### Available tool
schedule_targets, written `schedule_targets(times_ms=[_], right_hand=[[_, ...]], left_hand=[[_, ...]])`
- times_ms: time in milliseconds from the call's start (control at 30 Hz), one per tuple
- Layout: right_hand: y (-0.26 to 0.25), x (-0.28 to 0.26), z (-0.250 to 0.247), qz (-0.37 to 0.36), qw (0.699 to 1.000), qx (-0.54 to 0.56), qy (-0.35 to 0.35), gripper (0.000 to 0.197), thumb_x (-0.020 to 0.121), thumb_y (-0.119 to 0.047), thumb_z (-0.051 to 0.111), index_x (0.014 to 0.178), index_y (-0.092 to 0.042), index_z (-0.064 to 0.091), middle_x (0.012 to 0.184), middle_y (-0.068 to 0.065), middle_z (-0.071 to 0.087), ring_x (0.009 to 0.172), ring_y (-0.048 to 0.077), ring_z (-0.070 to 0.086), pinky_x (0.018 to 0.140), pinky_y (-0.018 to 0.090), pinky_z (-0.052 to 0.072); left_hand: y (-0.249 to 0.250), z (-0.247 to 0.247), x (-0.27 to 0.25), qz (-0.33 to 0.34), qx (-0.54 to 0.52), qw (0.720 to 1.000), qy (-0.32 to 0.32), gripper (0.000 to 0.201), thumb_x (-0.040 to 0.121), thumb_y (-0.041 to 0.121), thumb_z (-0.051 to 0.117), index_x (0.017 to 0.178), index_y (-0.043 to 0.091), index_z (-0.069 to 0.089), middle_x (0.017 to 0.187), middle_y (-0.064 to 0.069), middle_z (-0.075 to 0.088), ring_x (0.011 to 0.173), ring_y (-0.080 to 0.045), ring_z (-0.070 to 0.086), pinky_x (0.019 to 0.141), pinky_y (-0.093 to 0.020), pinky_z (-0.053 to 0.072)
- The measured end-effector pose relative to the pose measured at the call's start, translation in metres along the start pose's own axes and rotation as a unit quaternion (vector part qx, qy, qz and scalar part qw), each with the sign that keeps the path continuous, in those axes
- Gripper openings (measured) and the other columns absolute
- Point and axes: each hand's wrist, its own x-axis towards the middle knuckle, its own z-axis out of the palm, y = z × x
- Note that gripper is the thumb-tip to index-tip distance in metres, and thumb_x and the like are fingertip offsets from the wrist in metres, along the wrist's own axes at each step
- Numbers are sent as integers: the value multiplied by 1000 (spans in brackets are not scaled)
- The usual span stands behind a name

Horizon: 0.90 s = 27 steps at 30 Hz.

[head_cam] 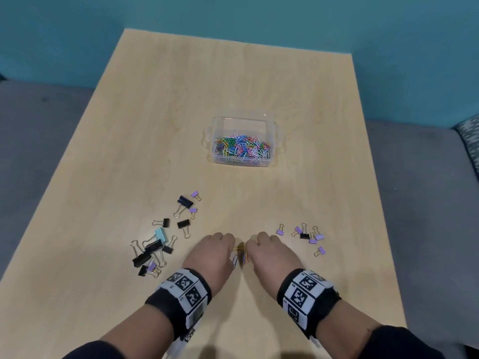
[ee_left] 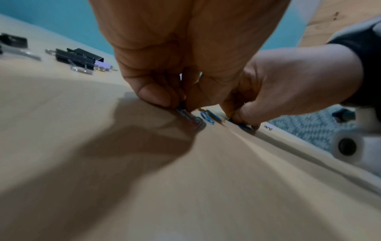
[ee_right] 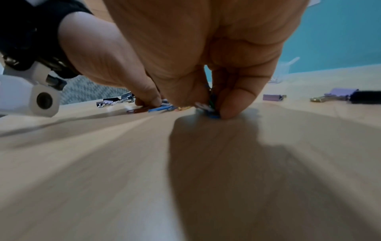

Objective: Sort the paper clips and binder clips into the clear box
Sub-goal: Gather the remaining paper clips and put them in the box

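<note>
Coloured paper clips [head_cam: 239, 252] lie low in the centre of the head view, pinched at by both the left hand [head_cam: 211, 252] and right hand [head_cam: 272, 253], fingertips curled onto them against the wooden table [head_cam: 259, 73]. Mid-frame, the clear box [head_cam: 242, 141] holds many more. Binder clips [head_cam: 160, 242] scatter lower left; small purple ones [head_cam: 308, 235] lower right.

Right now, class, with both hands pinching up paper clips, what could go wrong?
1. Clips pinched in the left hand and right hand may slip on the way to the box.
2. Loose paper clips lying between the hands could be missed.
</note>
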Motion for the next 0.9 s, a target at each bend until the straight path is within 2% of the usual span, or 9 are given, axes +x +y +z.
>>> schedule_targets(times_ms=[133, 267, 300, 433, 533, 600, 700, 800, 900], right_hand=[[18, 14, -17, 88, 976, 197, -30, 20, 72, 2, 46, 80, -16, 43, 83, 2, 47, 71, 25, 47, 51, 28, 29], [42, 37, -49, 213, 815, 539, 17, 20, 64, 5, 52, 67, -15, 52, 59, 6, 50, 46, 21, 54, 52, 33, 42], [49, 45, -61, 217, 799, 560, 32, 21, 63, 5, 54, 68, -15, 52, 57, 9, 51, 42, 21, 55, 52, 36, 41], [64, 88, -121, 175, 811, 548, 112, 24, 67, 8, 58, 68, -16, 55, 58, 9, 56, 45, 20, 59, 57, 50, 52], [65, 121, -157, 147, 821, 530, 155, 24, 76, 9, 60, 71, -14, 56, 68, 8, 54, 52, 20, 59, 59, 39, 58], [65, 134, -170, 135, 816, 546, 133, 14, 82, 0, 66, 88, -12, 62, 83, 10, 58, 67, 20, 62, 68, 39, 59], [75, 132, -174, 162, 825, 526, 127, 37, 86, -16, 67, 122, -9, 58, 104, 7, 57, 93, 23, 59, 87, 48, 54], [76, 98, -160, 142, 868, 447, 165, 41, 87, -19, 64, 127, -10, 57, 112, 1, 57, 101, 17, 57, 99, 40, 45], [63, 45, -119, 104, 936, 319, 108, 41, 87, -19, 63, 127, -14, 57, 116, 0, 61, 98, 17, 59, 90, 25, 41]], left_hand=[[-11, -10, 7, -67, -173, 982, -19, 14, 71, 9, 52, 72, 20, 45, 68, 4, 54, 63, -17, 50, 52, -29, 37], [-24, -35, 32, -110, -317, 942, 21, 10, 68, 8, 60, 69, 17, 56, 59, 6, 58, 54, -14, 52, 54, -29, 44], [-25, -47, 43, -103, -324, 939, 42, 10, 67, 7, 62, 68, 15, 57, 55, 7, 56, 50, -13, 50, 53, -29, 43], [-23, -107, 93, -70, -322, 935, 128, 10, 67, 4, 64, 68, 11, 58, 55, 1, 57, 54, -22, 54, 55, -32, 46], [-15, -144, 124, -48, -324, 930, 167, 10, 68, 4, 62, 69, 13, 59, 61, 2, 58, 66, -29, 63, 64, -39, 54], [-12, -156, 135, -36, -319, 932, 166, 14, 69, 7, 65, 78, 17, 62, 74, 1, 63, 73, -29, 65, 71, -42, 56], [-20, -159, 136, -40, -298, 939, 167, 32, 74, 10, 65, 105, 19, 64, 103, 0, 64, 83, -25, 64, 81, -38, 53], [-28, -147, 107, -24, -265, 948, 174, 36, 75, 9, 64, 110, 17, 65, 106, 0, 65, 89, -21, 61, 84, -30, 48], [-34, -111, 62, -4, -198, 974, 115, 32, 74, 15, 66, 106, 21, 65, 98, 3, 64, 88, -18, 61, 77, -24, 42]])
